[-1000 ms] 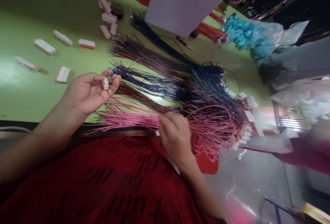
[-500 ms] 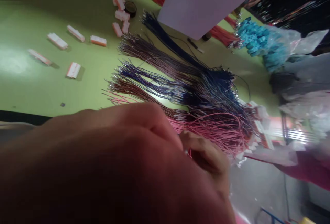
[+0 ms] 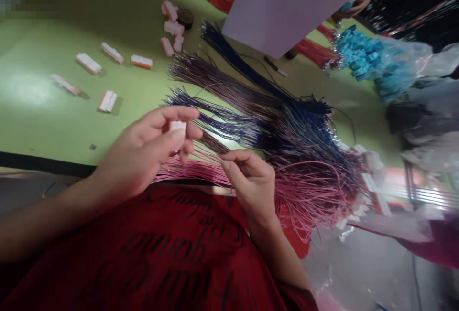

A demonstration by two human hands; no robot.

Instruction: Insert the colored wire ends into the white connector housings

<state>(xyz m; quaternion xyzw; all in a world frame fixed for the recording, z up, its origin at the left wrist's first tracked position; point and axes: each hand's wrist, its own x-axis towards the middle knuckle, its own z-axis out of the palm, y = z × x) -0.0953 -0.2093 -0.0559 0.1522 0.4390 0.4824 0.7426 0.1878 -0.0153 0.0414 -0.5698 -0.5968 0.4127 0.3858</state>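
Note:
My left hand (image 3: 138, 153) holds a small white plastic connector (image 3: 178, 126) between thumb and fingers, above the table's near edge. To its right, my right hand (image 3: 254, 177) is closed in a pinch on a thin wire that looks pink; its end lies near the left fingers. Below and around both hands runs a bundle of pink wires (image 3: 308, 177), spreading to the right. Brown wires (image 3: 214, 142) and dark blue wires (image 3: 222, 122) lie just beyond my hands.
Several white-and-orange connectors (image 3: 108, 101) lie on the green table (image 3: 43, 124). A tape roll (image 3: 185, 17) sits behind them. Grey-brown wires (image 3: 229, 84), a pale panel (image 3: 283, 10) and a bag of blue connectors (image 3: 362, 55) are farther back. Another person's hand (image 3: 360, 4) shows top right.
My left arm, which covered the lower view and hid most of the right hand, has drawn back left. Both hands are now apart, and the connector in the left one shows.

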